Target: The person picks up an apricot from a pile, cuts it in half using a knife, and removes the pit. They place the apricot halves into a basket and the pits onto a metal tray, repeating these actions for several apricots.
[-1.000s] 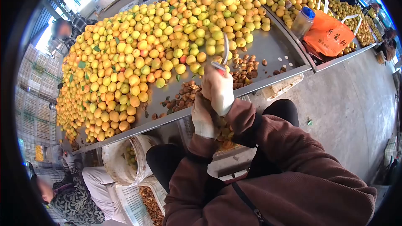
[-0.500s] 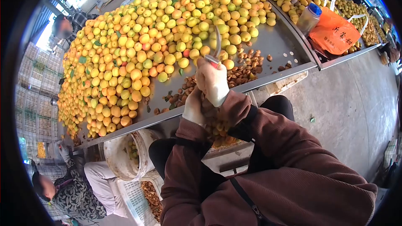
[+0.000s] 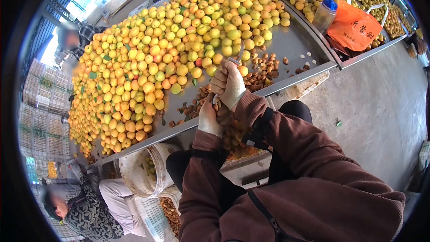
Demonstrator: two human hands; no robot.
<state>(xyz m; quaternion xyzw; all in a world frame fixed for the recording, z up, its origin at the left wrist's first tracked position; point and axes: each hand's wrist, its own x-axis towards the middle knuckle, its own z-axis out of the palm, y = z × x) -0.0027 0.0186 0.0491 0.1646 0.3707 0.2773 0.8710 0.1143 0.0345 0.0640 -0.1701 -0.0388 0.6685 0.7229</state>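
Observation:
My right hand [image 3: 230,83], in a pale glove, is closed in a fist around a curved knife [image 3: 242,52], its blade pointing up and away over the table. My left hand [image 3: 209,115], also gloved, sits just below and left of it, close against the right fist. Its fingers are curled, and whatever they hold is hidden. Beyond my hands a large heap of yellow-orange apricots [image 3: 139,67] covers the metal table [image 3: 301,33]. Brown apricot pits [image 3: 262,74] lie loose near the table's front edge, beside my right hand.
An orange bag [image 3: 351,27] and a blue-capped bottle [image 3: 324,15] stand at the right. A white bucket [image 3: 136,175] and a crate with brown pieces [image 3: 154,217] are below left. A seated co-worker [image 3: 89,210] is at the left; others sit across the table.
The view has shifted slightly. My right fist has turned, so the knife blade shows more edge-on. Both hands remain close together at the table's front edge.

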